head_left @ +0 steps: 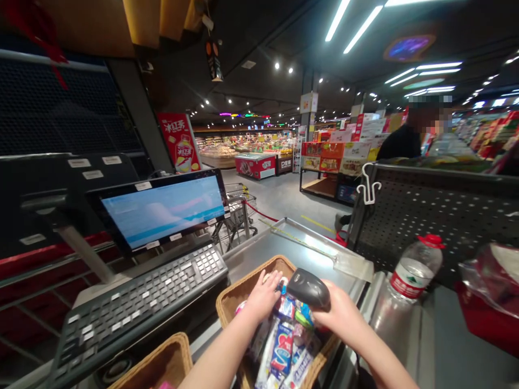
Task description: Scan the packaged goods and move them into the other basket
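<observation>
My right hand (340,316) grips a black barcode scanner (308,288), held over a wicker basket (235,300) on the steel checkout counter (279,240). My left hand (263,294) reaches into the basket with fingers bent over the packaged goods (286,346), touching a colourful small pack near the top. What its fingers hold, if anything, is hidden. The basket is full of toothpaste-like boxes and sachets.
A grey keyboard (141,302) and a tilted touchscreen (162,210) stand to the left. A second wicker basket (158,364) sits at the bottom. A water bottle with a red cap (413,270) stands to the right beside a red bag (490,297). A person (405,140) stands behind the black perforated panel (438,210).
</observation>
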The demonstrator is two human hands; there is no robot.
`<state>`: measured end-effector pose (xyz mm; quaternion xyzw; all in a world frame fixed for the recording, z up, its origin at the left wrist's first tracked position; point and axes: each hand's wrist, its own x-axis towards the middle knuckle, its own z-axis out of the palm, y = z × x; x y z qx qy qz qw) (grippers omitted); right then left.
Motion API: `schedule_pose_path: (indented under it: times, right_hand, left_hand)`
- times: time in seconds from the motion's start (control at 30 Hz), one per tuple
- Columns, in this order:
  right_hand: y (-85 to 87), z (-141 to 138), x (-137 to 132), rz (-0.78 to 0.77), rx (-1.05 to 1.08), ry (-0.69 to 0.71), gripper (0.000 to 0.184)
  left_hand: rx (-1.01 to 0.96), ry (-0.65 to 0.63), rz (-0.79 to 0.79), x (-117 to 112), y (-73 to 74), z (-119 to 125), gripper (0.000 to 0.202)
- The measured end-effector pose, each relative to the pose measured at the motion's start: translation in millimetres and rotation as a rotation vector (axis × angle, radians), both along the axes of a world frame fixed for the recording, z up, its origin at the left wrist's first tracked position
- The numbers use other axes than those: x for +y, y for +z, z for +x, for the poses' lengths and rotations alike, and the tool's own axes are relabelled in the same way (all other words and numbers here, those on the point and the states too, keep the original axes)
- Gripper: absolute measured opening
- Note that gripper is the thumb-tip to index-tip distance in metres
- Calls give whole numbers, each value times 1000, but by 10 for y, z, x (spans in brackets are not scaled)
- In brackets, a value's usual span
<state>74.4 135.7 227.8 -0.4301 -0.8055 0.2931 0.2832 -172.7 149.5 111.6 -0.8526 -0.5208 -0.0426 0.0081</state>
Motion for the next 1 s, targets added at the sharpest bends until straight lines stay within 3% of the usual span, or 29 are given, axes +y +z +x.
schedule_pose_path:
  times: [0.27,0.4,0.5,0.6,0.87,1.0]
  right_hand:
    - [-44,125,161,-36,59,-43,42]
    - [-23,158,181,-44,70,-51,41]
    - [-23,184,187,-56,79,-57,42]
    - [-13,193,186,-63,68,-46,43]
    - [54,152,139,-55,64,-28,44]
    - [64,170,102,-43,76,-49,48]
  left_hand:
    - [30,-59,-71,199,-242,87,36]
    - [57,-65,-100,232,-193,-17,28]
    - [70,-38,-158,221,-99,-145,47]
    - [63,18,-191,191,-45,-221,36]
    - [9,153,-166,200,-177,-30,29]
    - [-34,178,-141,160,-162,30,41]
